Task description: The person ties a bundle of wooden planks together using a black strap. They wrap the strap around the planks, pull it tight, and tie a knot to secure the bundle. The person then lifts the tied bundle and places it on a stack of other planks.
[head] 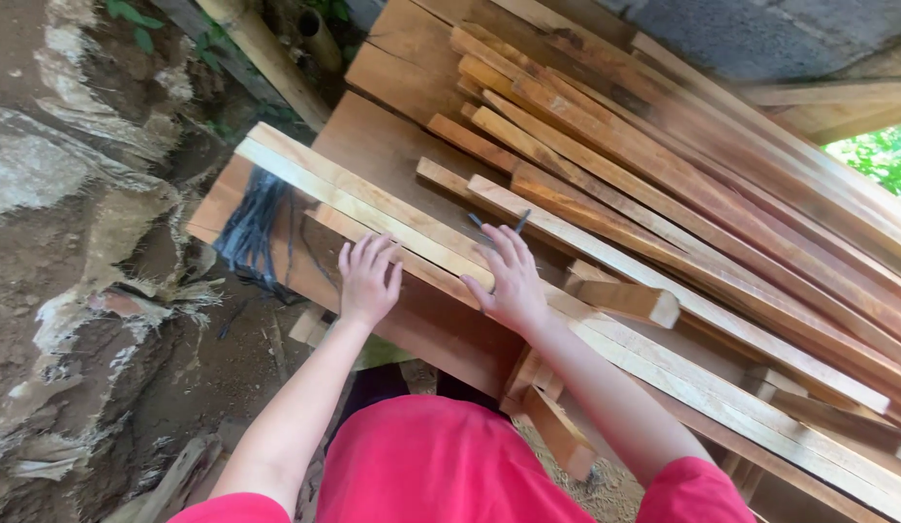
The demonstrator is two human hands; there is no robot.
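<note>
Resting on timber: both bare hands lie flat on pale sawn wood, seen from above.

Wood pile: a broad heap of long reddish-brown wooden slats slants from upper left to lower right and fills the right half of the view.

Board: a wide flat brown wooden plank lies beneath the slats, its near edge facing the person.

Ground: a rough grey-brown earth and stone bank takes up the left side.

Pale slats: two long light-yellow wooden strips run side by side across the plank, passing under both hands.

Strap bundle: a bunch of black plastic strips hangs over the plank's left edge, near the pale strips' far end.

Offcut: a short blocky wooden piece sits just right of the right hand.

Left hand: fingers spread and extended, palm down on the near pale strip, gripping nothing; forearm reaches up from a red sleeve.

Right hand: also open, palm pressed flat on the strips, fingers pointing away, closed on nothing.

Labels: no package or sign can be made out.
</note>
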